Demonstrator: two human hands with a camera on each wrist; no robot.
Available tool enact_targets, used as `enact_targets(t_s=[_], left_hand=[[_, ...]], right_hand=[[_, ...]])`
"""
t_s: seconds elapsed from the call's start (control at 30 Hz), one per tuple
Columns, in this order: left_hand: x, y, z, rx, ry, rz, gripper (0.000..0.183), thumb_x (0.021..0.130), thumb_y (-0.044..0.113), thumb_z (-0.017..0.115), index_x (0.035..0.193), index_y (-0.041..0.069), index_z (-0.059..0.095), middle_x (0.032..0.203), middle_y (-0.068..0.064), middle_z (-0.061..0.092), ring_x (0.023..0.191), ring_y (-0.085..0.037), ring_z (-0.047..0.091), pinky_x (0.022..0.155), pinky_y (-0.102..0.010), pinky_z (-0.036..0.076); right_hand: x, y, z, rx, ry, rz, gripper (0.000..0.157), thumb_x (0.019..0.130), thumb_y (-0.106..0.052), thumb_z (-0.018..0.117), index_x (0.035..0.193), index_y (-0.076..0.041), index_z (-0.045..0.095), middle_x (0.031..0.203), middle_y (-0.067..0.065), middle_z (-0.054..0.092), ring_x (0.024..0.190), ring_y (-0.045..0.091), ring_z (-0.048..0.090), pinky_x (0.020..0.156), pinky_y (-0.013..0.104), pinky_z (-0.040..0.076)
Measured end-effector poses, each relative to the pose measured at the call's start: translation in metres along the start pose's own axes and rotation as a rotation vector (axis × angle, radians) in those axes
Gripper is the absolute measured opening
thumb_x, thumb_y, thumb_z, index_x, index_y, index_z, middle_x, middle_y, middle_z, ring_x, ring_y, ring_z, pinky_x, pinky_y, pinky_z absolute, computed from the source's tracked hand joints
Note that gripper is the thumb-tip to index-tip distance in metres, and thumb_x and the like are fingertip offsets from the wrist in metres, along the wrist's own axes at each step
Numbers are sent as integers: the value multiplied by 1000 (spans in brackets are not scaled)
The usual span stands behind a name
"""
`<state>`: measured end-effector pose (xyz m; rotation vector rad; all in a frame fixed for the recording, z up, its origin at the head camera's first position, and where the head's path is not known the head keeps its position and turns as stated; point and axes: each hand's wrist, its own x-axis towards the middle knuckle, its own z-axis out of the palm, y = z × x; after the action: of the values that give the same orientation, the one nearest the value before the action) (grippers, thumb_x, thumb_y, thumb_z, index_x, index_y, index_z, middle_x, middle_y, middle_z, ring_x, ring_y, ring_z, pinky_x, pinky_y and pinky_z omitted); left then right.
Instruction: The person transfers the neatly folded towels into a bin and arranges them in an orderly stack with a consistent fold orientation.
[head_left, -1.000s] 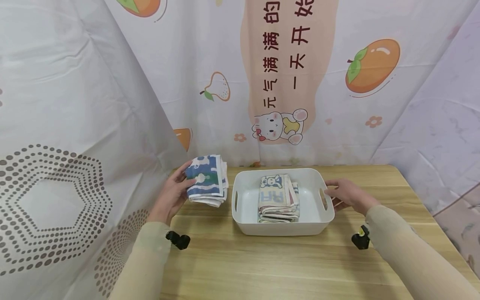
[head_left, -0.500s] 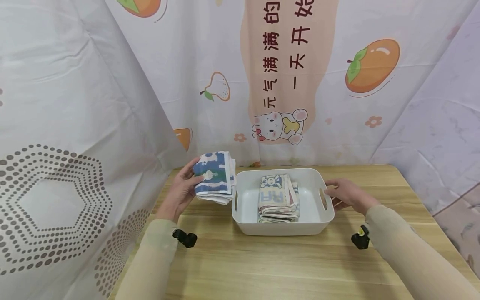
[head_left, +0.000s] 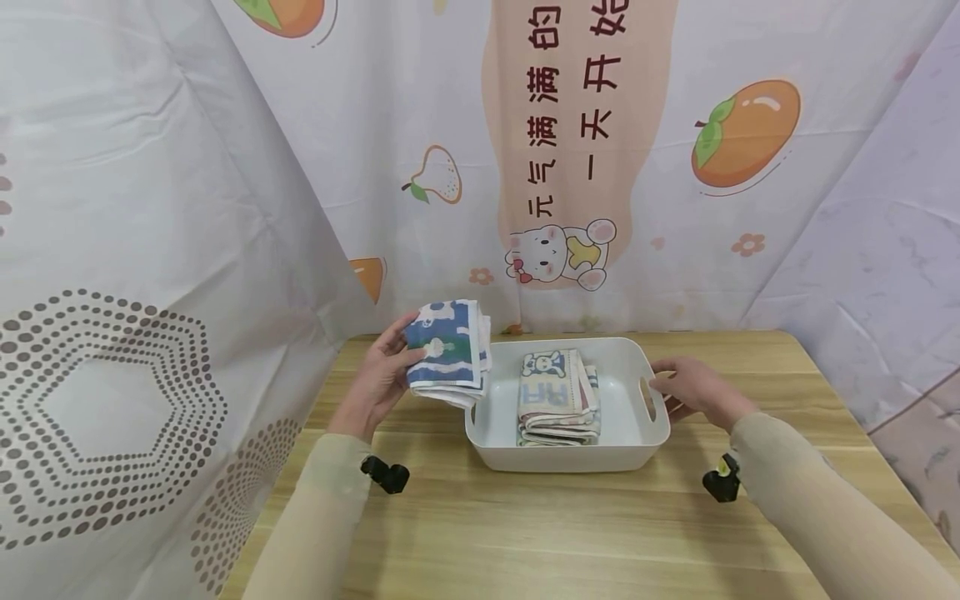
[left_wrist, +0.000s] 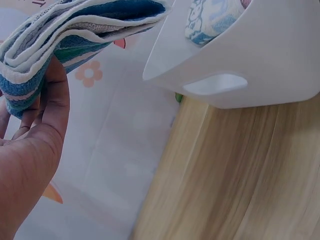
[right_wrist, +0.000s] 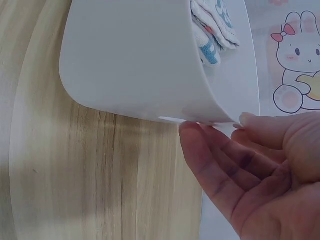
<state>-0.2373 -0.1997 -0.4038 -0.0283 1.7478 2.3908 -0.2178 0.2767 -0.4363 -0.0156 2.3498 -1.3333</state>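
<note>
My left hand (head_left: 382, 375) grips a folded blue, green and white towel (head_left: 447, 346) by its left side, thumb on top and fingers beneath. The towel is held above the left end of a white plastic basket (head_left: 570, 457), overlapping its rim in the head view. Its stacked folds show edge-on in the left wrist view, where the hand (left_wrist: 37, 135) holds it from below. Inside the basket lies a stack of folded cream and blue towels (head_left: 555, 398). With thumb and fingers, my right hand (head_left: 697, 390) pinches the basket's right end by its handle hole; the right wrist view shows the thumb at the rim (right_wrist: 250, 125).
The basket stands on a wood-grain table (head_left: 525, 533), near its back edge. A printed curtain (head_left: 420, 100) hangs behind the table, and another white cloth (head_left: 112, 250) hangs along the left. Bare basket floor shows on both sides of the stacked towels.
My left hand has carried the folded towel rightward, from beside the basket to over its left rim. The right hand, the basket and the stack inside have stayed in place.
</note>
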Motion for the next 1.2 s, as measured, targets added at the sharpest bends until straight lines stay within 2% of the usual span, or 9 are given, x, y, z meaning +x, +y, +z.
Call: enact_targets(t_s=[0.2, 0.43, 0.6, 0.73, 0.87, 0.97, 1.2], left_hand=[[3, -3, 7, -12, -19, 8, 72, 94, -10, 65, 154, 26, 47, 150, -7, 42, 113, -22, 62, 79, -31, 61], [5, -5, 17, -26, -32, 7, 72, 93, -10, 66, 153, 25, 49, 148, -8, 44, 113, -22, 61, 77, -31, 62], [7, -7, 24, -40, -50, -3, 72, 93, -11, 65, 153, 26, 49, 150, -8, 43, 115, -23, 61, 78, -31, 62], [8, -9, 31, -46, -70, -3, 72, 93, -11, 65, 153, 26, 49, 150, -9, 43, 114, -24, 62, 78, -32, 62], [7, -10, 39, -57, -89, 1, 71, 93, -11, 65, 152, 25, 50, 149, -10, 44, 112, -24, 63, 77, -32, 62], [7, -11, 46, -69, -101, -1, 70, 93, -11, 65, 151, 26, 51, 149, -10, 44, 114, -25, 62, 78, -33, 62], [9, -14, 60, -77, -121, -2, 69, 92, -12, 65, 148, 27, 55, 151, -9, 45, 119, -28, 60, 83, -34, 62]], right_hand=[[0, -5, 0, -58, 103, -25, 47, 104, -12, 50, 142, 14, 43, 104, 28, 69, 81, 29, 72, 73, 46, 63], [4, -11, 0, -113, 228, -80, 46, 100, -10, 49, 139, 14, 47, 109, 29, 66, 79, 25, 71, 68, 39, 62], [3, -18, 0, -139, 291, -113, 42, 101, -12, 49, 136, 11, 53, 109, 27, 67, 83, 27, 69, 66, 34, 60], [1, -27, 4, -174, 280, -135, 41, 103, -15, 52, 138, 8, 54, 109, 26, 70, 88, 29, 71, 69, 32, 59], [3, -34, 12, -177, 241, -164, 42, 105, -18, 54, 140, 6, 54, 111, 25, 71, 93, 31, 72, 78, 40, 61], [5, -37, 18, -149, 197, -184, 45, 106, -22, 54, 143, 4, 52, 116, 25, 70, 95, 29, 72, 83, 43, 61], [6, -46, 32, -58, 92, -212, 56, 106, -32, 56, 152, -3, 43, 128, 25, 66, 99, 24, 70, 86, 40, 60]])
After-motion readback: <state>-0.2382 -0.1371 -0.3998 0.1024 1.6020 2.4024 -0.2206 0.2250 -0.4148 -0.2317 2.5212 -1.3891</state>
